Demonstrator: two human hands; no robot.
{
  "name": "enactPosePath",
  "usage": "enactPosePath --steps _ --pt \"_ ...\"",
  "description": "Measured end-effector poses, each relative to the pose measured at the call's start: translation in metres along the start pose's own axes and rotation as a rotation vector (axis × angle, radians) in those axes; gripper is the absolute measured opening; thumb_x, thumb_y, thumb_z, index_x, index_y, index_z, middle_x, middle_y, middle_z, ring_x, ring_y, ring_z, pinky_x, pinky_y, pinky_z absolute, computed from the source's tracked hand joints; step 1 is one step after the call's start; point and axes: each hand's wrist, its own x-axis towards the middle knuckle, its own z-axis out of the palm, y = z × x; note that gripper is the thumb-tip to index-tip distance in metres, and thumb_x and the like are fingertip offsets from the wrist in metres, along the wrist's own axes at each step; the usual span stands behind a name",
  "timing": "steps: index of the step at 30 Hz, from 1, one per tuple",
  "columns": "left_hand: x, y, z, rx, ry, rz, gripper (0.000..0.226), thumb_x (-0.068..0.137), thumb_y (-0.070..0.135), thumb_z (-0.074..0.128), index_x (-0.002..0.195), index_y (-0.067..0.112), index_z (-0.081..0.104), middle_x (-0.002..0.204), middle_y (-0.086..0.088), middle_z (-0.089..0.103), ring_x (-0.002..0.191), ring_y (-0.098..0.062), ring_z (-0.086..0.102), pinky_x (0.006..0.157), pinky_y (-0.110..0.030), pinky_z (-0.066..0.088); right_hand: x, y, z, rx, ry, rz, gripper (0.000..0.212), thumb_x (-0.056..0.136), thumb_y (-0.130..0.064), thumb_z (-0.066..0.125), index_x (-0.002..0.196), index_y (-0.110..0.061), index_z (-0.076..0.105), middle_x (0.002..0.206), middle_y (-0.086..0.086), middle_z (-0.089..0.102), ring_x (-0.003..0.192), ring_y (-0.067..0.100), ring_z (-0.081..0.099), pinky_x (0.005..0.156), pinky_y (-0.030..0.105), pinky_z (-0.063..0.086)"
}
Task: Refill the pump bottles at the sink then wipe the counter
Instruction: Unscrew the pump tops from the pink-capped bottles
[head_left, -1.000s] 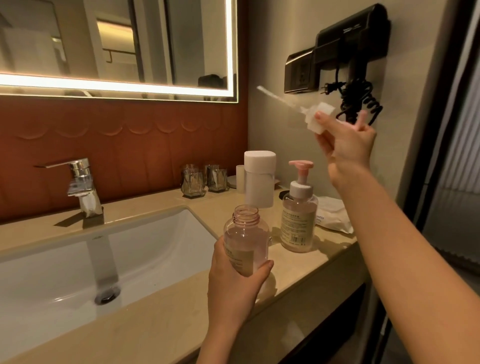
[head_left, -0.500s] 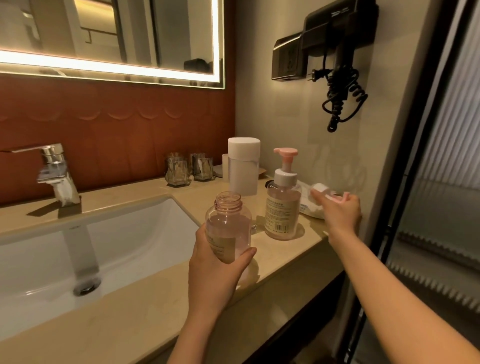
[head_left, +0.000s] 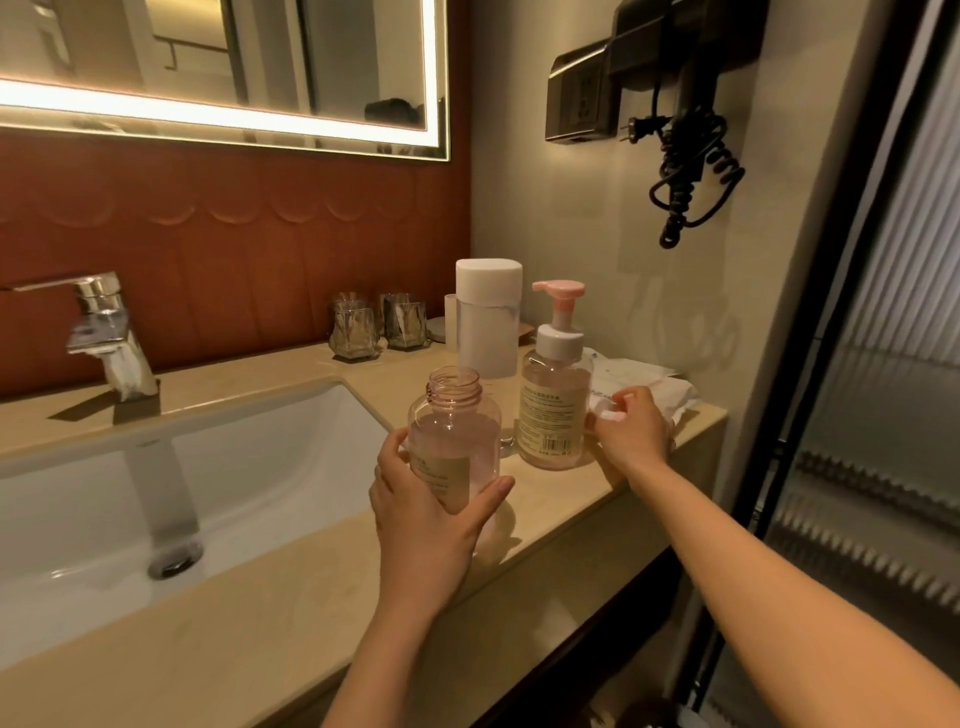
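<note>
Head view is showing the left grip (head_left: 431, 512) wrapping around an open-necked clear bottle (head_left: 453, 431). Fingers and thumb are curling round its lower half and holding it upright over the front part of the surface (head_left: 311, 597), just right of the sink (head_left: 249, 457). Pinkish liquid is showing inside the bottle. The right grip (head_left: 631, 439) is closing its fingers on a small white piece (head_left: 609, 414), low beside the right flank of the pump bottle (head_left: 553, 415). That bottle is standing on the surface with its pink pump head on. A white packet (head_left: 660, 387) is lying just behind that grip. A white-capped container (head_left: 488, 322) is standing behind both bottles, with two glass tumblers (head_left: 356, 327) and the faucet (head_left: 106, 332) sitting further left.
</note>
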Motion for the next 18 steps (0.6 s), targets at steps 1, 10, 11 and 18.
enactPosePath --steps 1,10,11,18 --pt "-0.001 0.001 0.000 0.030 0.014 -0.003 0.114 0.046 0.075 0.059 0.141 0.026 0.018 0.143 0.000 0.030 0.129 -0.018 0.029 0.105 -0.036 0.032 -0.001 0.000 0.000 -0.013 -0.012 0.000 0.034 0.084 -0.025 0.064 0.114 -0.017 0.049 0.116 0.005 0.057 0.113 0.028 0.047 0.094 0.046 0.043" --pt "0.000 0.005 -0.001 0.086 0.051 -0.052 0.101 0.061 0.051 0.080 0.137 0.022 0.022 0.138 0.001 0.027 0.125 -0.014 0.025 0.103 -0.030 0.029 -0.005 -0.010 -0.013 0.072 -0.172 0.010 0.046 0.086 -0.031 0.050 0.130 -0.023 0.040 0.122 0.006 0.052 0.122 0.030 0.039 0.099 0.050 0.039" --pt "0.000 0.004 -0.001 0.095 0.048 -0.053 0.100 0.062 0.047 0.081 0.137 0.023 0.021 0.138 0.001 0.027 0.126 -0.014 0.024 0.104 -0.032 0.029 -0.005 -0.014 -0.015 0.094 -0.152 -0.018 0.045 0.087 -0.031 0.051 0.130 -0.023 0.041 0.124 0.006 0.051 0.122 0.029 0.039 0.100 0.048 0.038" --pt "0.000 0.003 -0.001 0.106 0.017 -0.053 0.097 0.066 0.031 0.080 0.140 0.023 0.017 0.140 0.002 0.022 0.128 -0.017 0.021 0.109 -0.040 0.029 -0.019 -0.064 -0.020 0.337 -0.163 -0.272 0.048 0.086 -0.038 0.049 0.130 -0.018 0.042 0.127 0.002 0.048 0.117 0.021 0.044 0.095 0.039 0.040"
